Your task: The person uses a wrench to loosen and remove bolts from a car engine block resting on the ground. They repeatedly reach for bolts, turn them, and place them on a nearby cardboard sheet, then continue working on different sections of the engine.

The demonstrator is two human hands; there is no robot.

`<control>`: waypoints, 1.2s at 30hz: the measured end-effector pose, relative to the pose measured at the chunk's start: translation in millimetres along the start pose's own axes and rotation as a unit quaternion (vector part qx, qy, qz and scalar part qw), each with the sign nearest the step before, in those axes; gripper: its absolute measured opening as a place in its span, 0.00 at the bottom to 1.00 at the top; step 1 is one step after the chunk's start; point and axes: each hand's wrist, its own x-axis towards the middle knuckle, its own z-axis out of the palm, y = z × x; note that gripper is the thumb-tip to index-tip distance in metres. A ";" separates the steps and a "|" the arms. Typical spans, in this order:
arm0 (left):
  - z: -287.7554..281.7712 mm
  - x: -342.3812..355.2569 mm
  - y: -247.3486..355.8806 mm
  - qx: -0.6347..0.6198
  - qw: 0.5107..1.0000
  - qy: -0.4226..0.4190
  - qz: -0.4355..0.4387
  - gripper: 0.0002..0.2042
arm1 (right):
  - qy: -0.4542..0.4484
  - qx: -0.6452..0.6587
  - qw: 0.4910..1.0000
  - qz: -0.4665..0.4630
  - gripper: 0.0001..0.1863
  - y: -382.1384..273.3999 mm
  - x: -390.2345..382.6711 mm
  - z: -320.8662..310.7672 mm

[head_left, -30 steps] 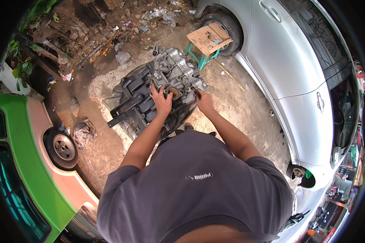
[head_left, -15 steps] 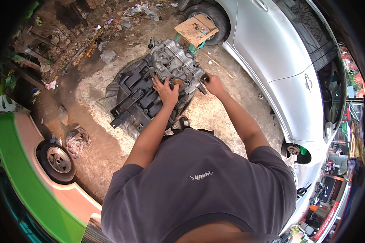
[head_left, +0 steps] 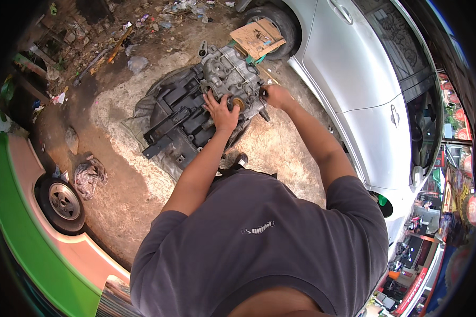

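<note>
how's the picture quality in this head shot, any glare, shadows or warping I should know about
Head view: even daylight, soft shadows, both hands, left hand and right hand, sharp on the grey gearbox; mild sheen on the silver car; fisheye bends the rim, corners black.

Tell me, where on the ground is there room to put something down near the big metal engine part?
Bare dirt lies between the grey metal gearbox and the silver car, under the right hand. More bare ground sits between the black plastic panel and the small wheel. The top is crowded: a wooden stool and scattered rubbish. The left hand rests on the gearbox.
</note>
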 end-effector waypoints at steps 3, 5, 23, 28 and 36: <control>-0.2 -0.8 0.6 -0.003 1.000 0.005 0.001 0.23 | -0.037 -0.016 0.999 -0.037 0.13 4.1 11.3 -10.5; 0.6 -1.0 1.0 -0.011 1.000 0.011 -0.007 0.23 | -0.056 -0.029 0.996 -0.057 0.14 4.0 19.0 -15.5; 9.1 -5.1 2.0 -0.039 0.993 0.111 -0.013 0.23 | 0.172 0.392 0.903 -0.018 0.14 10.3 -47.7 115.5; 11.9 -3.7 1.9 -0.019 0.993 0.117 -0.026 0.22 | 0.114 0.399 0.907 -0.071 0.14 45.7 -55.7 99.7; 12.1 -4.0 -8.5 0.053 0.992 0.114 -0.016 0.27 | 0.103 0.305 0.946 -0.028 0.14 71.0 -21.5 57.2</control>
